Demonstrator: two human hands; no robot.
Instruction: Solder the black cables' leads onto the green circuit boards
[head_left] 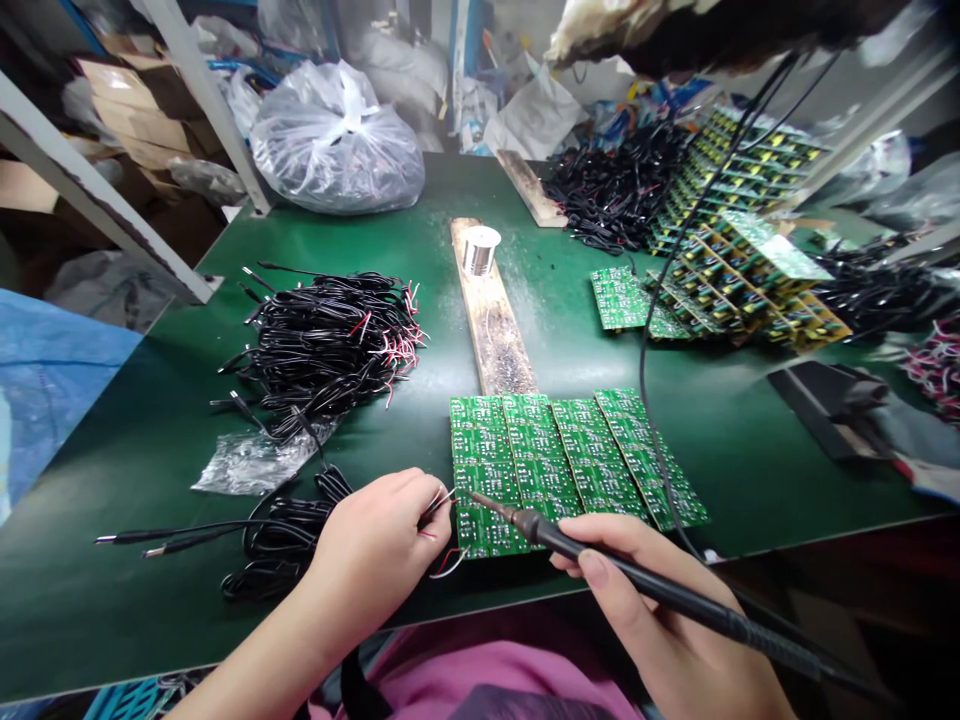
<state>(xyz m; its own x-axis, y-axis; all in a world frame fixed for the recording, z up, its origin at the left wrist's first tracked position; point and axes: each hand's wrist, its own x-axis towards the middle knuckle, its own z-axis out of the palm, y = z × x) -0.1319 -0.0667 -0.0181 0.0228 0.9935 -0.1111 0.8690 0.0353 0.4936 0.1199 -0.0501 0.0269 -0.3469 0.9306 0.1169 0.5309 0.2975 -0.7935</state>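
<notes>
Several green circuit boards (536,460) lie side by side near the table's front edge. My right hand (660,610) grips a soldering iron (600,560), its tip over the left part of the leftmost board. Pinched in my left hand (390,530) is a black cable with thin stripped wires (444,500), whose ends reach the board's left edge close to the iron's tip. Whether tip and wire touch, I cannot tell. Below, a red and a white wire (448,565) meet the board's lower left corner. Coiled black cables (289,545) lie beside my left hand.
A large bundle of black cables (322,340) lies at the left, by a clear plastic bag (259,460). Behind the boards, a solder spool (480,250) stands on a scorched wooden strip (499,340). Stacked boards (742,280) sit at the right; the iron's cord (646,380) hangs across.
</notes>
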